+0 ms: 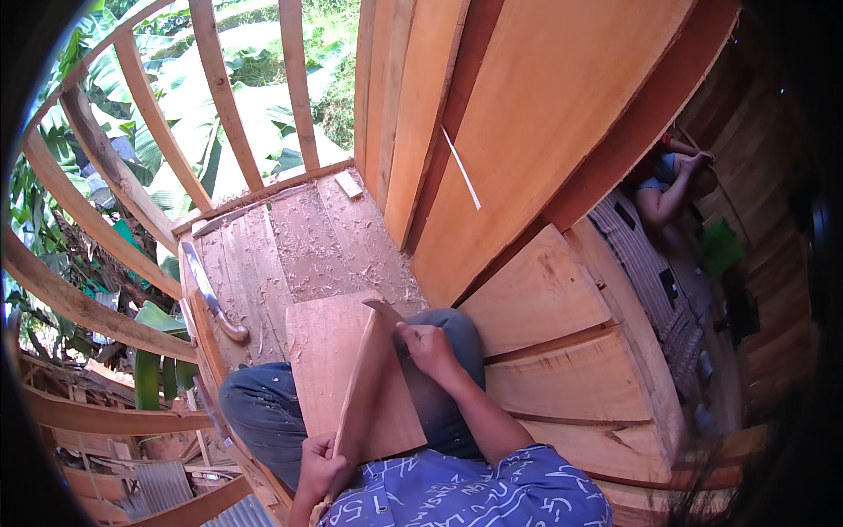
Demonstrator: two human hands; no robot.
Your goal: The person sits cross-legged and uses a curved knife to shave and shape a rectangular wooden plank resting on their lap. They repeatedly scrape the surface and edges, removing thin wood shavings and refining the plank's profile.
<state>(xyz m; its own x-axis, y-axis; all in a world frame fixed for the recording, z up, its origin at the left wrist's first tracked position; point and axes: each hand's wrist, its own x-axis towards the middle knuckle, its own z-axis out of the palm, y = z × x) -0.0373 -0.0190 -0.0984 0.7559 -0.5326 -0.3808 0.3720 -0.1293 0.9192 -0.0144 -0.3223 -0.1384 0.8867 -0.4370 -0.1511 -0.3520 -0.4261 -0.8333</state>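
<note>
A wide, flat wooden board (322, 356) lies across my lap, over my jeans. On it, a long, slim piece of wood (353, 400) stands on edge, slanting from my stomach toward my right knee. My left hand (323, 463) is closed round its near end. My right hand (428, 349) is closed at the far end, by my right knee, on what looks like a knife (383, 311). Only its dark, pointed blade shows; the handle is hidden in my fist. The blade tip is close to the far end of the slim piece.
A handsaw (206, 285) with a wooden handle lies left on the shaving-strewn plank floor (303, 233). A small wood block (349, 184) lies by the far edge. Slatted railing (226, 97) borders the left; a plank wall (544, 114) rises right. Beyond it sits another person (665, 189).
</note>
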